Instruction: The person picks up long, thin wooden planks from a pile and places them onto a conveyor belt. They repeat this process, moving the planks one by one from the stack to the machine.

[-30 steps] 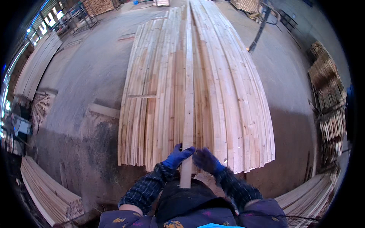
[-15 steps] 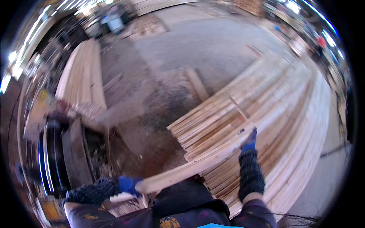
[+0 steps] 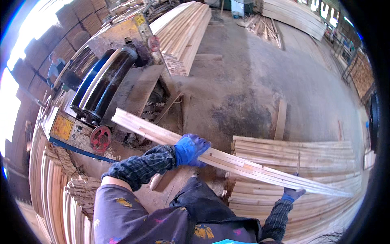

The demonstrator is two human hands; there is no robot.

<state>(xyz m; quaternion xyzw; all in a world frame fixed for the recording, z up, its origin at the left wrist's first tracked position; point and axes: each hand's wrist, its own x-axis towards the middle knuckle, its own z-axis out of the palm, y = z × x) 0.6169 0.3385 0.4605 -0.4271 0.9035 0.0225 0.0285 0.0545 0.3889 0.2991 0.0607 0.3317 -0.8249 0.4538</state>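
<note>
strips (image 3: 246, 166) | left hand (image 3: 191, 149) wrapped over | right hand (image 3: 292, 193) underneath

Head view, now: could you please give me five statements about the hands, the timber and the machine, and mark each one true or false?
1. The left hand, in a blue glove, grips the long timber. True.
2. The right hand touches the same timber. True.
3. The right hand is nearer to the machine than the left hand. False: the left hand is nearer to the machine.
4. The machine has a red handwheel. True.
5. The timber lies flat on the floor. False: it is held up above the floor.
</note>
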